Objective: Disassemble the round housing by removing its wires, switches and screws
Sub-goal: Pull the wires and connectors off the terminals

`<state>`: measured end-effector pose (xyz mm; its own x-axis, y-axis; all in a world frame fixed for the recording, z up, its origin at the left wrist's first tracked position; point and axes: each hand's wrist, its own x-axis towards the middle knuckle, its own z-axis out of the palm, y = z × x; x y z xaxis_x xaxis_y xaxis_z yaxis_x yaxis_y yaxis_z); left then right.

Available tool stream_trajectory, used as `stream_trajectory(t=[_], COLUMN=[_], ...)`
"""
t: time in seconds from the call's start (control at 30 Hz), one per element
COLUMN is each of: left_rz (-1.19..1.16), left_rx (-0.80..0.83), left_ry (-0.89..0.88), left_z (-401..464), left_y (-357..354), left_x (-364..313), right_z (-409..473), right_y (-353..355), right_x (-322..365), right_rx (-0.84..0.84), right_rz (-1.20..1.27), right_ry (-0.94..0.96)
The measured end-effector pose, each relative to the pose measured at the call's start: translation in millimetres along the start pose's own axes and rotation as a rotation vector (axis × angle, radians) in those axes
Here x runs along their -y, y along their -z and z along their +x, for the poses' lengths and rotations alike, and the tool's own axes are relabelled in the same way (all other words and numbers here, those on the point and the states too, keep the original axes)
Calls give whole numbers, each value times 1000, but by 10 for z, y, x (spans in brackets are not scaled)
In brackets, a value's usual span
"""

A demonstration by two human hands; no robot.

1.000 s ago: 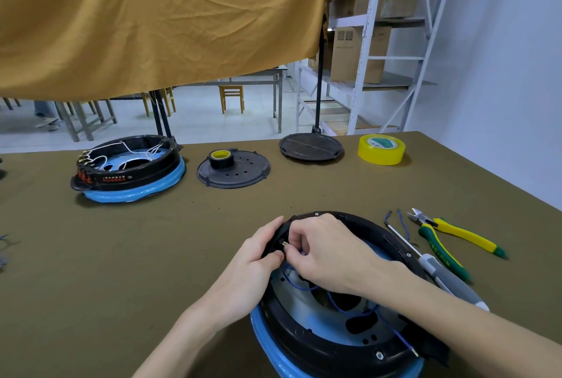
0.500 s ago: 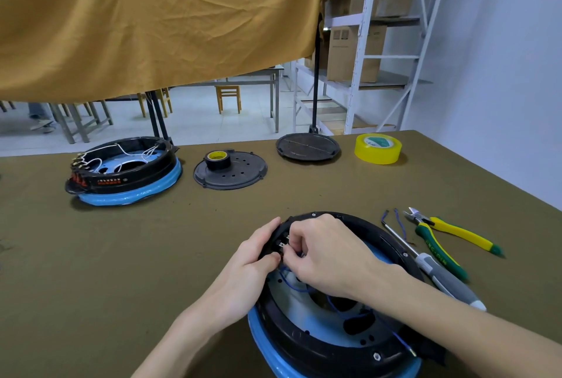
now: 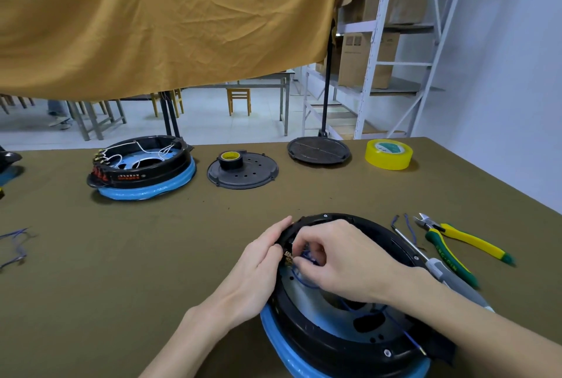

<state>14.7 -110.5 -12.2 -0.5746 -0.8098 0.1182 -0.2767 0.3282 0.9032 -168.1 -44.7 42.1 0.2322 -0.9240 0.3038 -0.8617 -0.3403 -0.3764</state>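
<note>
A round black housing with a blue lower band lies near the table's front edge. My left hand grips its upper-left rim from outside, thumb on top. Just inside that rim, my right hand pinches a blue wire beside a small brass terminal. More blue wire runs across the grey inner plate toward the lower right. What lies under the right fingers is hidden.
A second housing with white wires sits back left. Behind are a black disc carrying a small tape roll, another black lid and yellow tape. Right of the housing lie a screwdriver, green-yellow pliers; loose wires far left.
Both hands stay at the same rim spot. The right fingers have shifted slightly down and inward along the blue wire, and the brass terminal now shows between the two hands.
</note>
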Motion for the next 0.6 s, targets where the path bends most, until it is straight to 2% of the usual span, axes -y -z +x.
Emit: stream_trajectory(t=[0.13,0.23,0.6], left_rz=[89,47,18], left_rx=[-52,-43,-64], left_ry=[-27,-13,-16], left_z=[-5,-17,20], left_y=[36,14,-21], left_x=[35,60,129], right_z=[35,62,36], right_y=[-59,-71,-108], right_x=[26,31,43], right_rx=[7,7,29], right_rz=[-110,-134,-92], right_ry=[33,48,22])
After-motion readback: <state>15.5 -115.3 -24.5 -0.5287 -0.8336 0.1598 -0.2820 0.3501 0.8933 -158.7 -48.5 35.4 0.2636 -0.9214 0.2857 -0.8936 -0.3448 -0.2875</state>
